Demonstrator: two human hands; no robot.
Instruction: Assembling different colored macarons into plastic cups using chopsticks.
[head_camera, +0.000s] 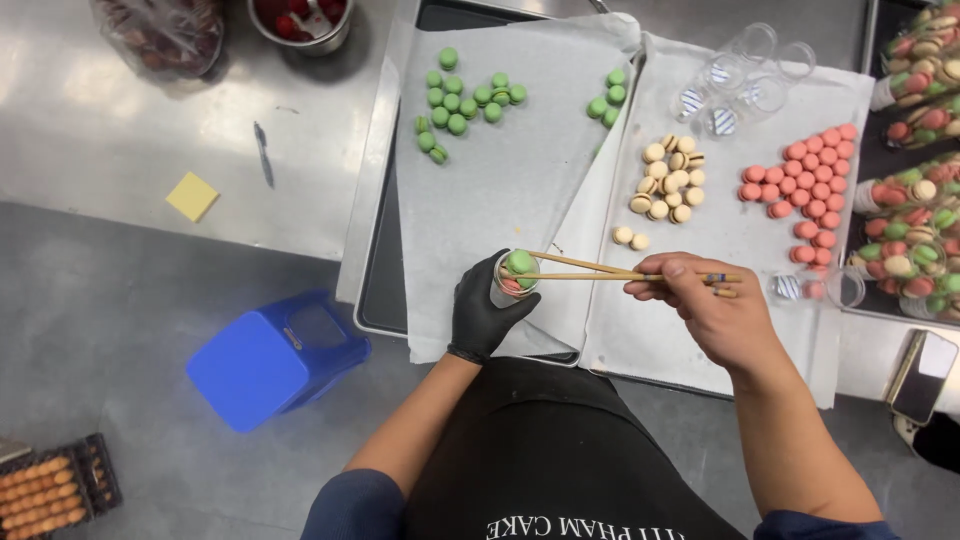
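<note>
Parchment-lined tray (480, 200) lies beyond both grips, bearing green macarons (455, 100). Left hand (485, 305), black-gloved, is clenched around a small clear cup (512, 280). Right hand (705, 305) pinches wooden chopsticks (600, 270); their tips rest at a green macaron (520, 262) atop the cup.

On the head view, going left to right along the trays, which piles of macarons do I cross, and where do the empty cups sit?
Green macarons → smaller green cluster → cream macarons → empty clear cups, farther back → pink macarons → filled cups at the right edge.
</note>
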